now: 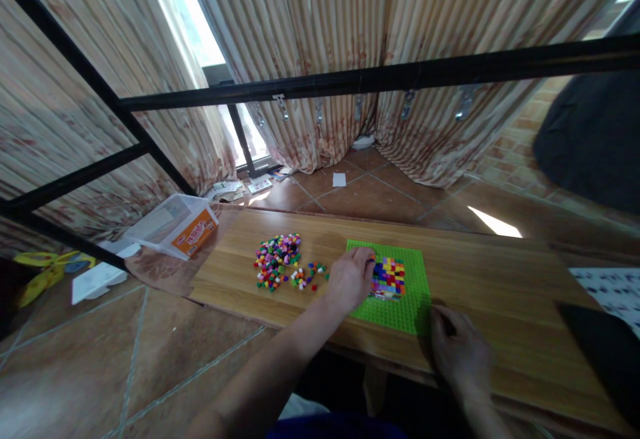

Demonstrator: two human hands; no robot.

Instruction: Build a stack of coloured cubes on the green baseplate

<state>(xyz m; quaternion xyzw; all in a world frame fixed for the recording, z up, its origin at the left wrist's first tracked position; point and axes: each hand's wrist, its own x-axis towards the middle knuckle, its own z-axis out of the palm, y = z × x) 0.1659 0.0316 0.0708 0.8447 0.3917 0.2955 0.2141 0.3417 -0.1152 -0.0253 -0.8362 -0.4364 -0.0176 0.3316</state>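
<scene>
The left hand (351,277) rests on the green baseplate (405,312), fingers curled with their tips at the left edge of the brick patch (387,277); it probably pinches a brick, but the view is too small to tell. The loose pile (278,261) lies just left of that hand, well away from the right. The right hand (457,349) lies partly open, palm down, touching the plate's near right corner and holding nothing. The tub (175,225) has an orange label, unreadable.
</scene>
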